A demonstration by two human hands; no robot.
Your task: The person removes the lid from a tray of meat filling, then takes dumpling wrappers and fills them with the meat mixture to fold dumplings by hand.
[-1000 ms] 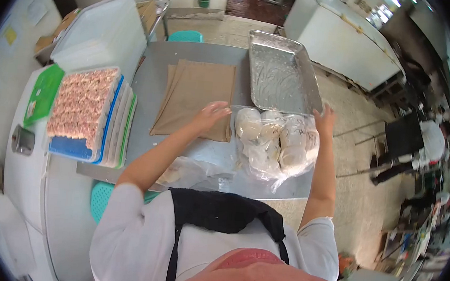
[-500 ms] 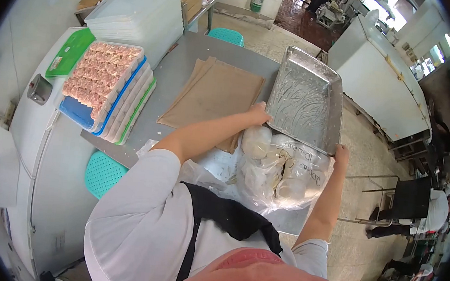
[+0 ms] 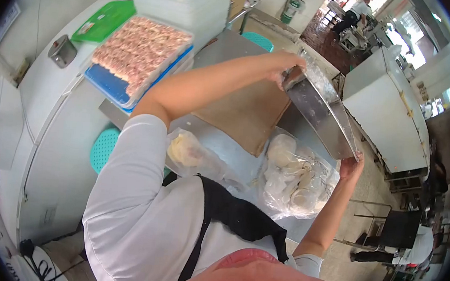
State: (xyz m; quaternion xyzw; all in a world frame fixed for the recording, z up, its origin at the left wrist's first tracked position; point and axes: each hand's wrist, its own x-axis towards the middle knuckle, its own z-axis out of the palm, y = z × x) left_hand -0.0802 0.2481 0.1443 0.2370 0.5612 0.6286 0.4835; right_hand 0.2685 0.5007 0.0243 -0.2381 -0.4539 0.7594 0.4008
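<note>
In the head view a metal baking tray (image 3: 321, 114) is raised off the table and tipped on edge, its outer side toward me. My left hand (image 3: 287, 70) grips its far-left corner, and my right hand (image 3: 351, 166) is closed on the near-right corner. Below the tray lies a clear plastic bag (image 3: 296, 181) of pale round pieces, with black writing on it. Brown cloths or sheets (image 3: 240, 118) lie flat beside it, partly hidden by my left forearm. Another clear bag (image 3: 189, 151) with something yellowish sits close to my body.
To the left, a stacked container of pinkish meat portions (image 3: 142, 50) stands near a green lid (image 3: 104, 21) and a metal cup (image 3: 62, 51). Clear bins (image 3: 180, 8) are piled behind. A white chest (image 3: 376, 89) stands right of the table; a person (image 3: 356, 15) is far off.
The tray has gone from lying nearly flat over the table to being lifted and tipped on edge, with both hands still on it. My view has shifted, showing the yellowish bag more fully.
</note>
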